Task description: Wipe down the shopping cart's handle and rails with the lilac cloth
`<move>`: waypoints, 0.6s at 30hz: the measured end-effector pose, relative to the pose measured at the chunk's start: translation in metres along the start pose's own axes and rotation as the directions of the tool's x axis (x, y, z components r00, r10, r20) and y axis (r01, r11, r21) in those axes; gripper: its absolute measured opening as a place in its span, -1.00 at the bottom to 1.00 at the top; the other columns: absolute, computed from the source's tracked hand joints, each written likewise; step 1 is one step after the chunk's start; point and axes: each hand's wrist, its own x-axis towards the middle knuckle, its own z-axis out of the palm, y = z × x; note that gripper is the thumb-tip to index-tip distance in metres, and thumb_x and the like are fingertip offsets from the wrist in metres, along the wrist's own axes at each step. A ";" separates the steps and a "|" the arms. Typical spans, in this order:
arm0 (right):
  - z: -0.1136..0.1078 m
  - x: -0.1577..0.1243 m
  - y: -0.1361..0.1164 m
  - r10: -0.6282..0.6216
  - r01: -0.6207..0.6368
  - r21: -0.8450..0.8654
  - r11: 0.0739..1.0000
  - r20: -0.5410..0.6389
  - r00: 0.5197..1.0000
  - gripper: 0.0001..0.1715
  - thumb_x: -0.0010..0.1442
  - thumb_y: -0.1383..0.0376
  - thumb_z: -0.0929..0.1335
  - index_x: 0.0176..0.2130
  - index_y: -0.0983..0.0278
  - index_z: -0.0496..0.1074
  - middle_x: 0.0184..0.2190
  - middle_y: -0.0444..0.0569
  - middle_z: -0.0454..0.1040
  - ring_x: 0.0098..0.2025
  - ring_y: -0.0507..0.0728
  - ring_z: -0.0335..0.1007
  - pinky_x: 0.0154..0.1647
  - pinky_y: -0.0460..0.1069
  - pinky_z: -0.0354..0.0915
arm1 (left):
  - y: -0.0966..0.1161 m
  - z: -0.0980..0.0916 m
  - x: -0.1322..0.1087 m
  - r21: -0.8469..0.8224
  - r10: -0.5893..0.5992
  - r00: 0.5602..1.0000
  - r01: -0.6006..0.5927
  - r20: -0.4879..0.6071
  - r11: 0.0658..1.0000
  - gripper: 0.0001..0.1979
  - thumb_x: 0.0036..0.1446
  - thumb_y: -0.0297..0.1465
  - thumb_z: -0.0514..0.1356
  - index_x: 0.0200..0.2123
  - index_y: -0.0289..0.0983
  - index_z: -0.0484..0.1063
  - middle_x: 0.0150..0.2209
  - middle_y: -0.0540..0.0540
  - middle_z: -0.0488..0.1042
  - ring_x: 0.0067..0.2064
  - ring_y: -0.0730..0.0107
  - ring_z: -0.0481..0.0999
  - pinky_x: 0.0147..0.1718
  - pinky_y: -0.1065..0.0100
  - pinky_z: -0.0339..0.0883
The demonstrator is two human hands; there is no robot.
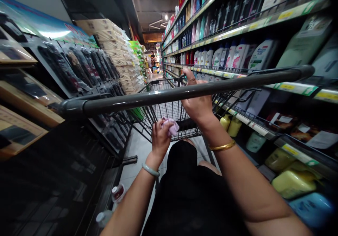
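Observation:
A grey shopping cart handle runs across the view, with the wire cart basket beyond it. Below the bar, my left hand is closed around a crumpled pale lilac cloth or tissue; which of the two I cannot tell. My right hand reaches beneath and behind the handle, which covers part of it. One digit shows above the bar, while the other fingers are hidden, so its hold is unclear. A pale bangle circles the left wrist, a gold one the right.
Shelves of shampoo bottles line the right side, with pump bottles low down. Packaged goods hang at left beside stacked boxes. Two capped bottles stand at lower left. A person is far down the aisle.

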 end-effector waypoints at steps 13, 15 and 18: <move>-0.003 -0.003 0.000 0.012 -0.011 0.034 0.999 -0.020 1.000 -0.23 0.40 0.11 0.23 0.47 0.28 0.01 -0.03 0.17 0.54 0.00 0.34 0.43 0.24 0.29 0.23 | -0.032 -0.032 -0.004 0.017 -0.029 0.979 0.033 -0.202 0.999 -0.75 0.19 -0.43 0.30 -0.05 -0.19 0.60 -0.01 -0.19 0.45 0.06 0.14 0.51 0.05 0.08 0.48; -0.001 -0.003 0.001 0.010 -0.009 0.031 0.999 -0.023 1.000 -0.24 0.40 0.14 0.22 0.46 0.28 0.03 -0.05 0.17 0.55 -0.02 0.34 0.44 0.24 0.30 0.23 | -0.031 -0.035 -0.010 0.003 -0.041 0.978 0.042 -0.202 0.999 -0.76 0.21 -0.45 0.28 -0.06 -0.20 0.59 -0.06 -0.18 0.48 -0.01 0.17 0.53 0.00 0.11 0.49; -0.001 -0.004 0.002 0.011 -0.011 0.022 1.000 -0.025 1.000 -0.24 0.40 0.14 0.22 0.46 0.28 0.02 -0.09 0.14 0.55 -0.03 0.34 0.44 0.24 0.31 0.23 | -0.025 -0.057 0.003 -0.016 -0.068 0.962 0.066 -0.264 0.998 -0.75 0.23 -0.39 0.29 -0.02 -0.19 0.57 -0.02 -0.19 0.45 0.06 0.15 0.50 0.06 0.08 0.45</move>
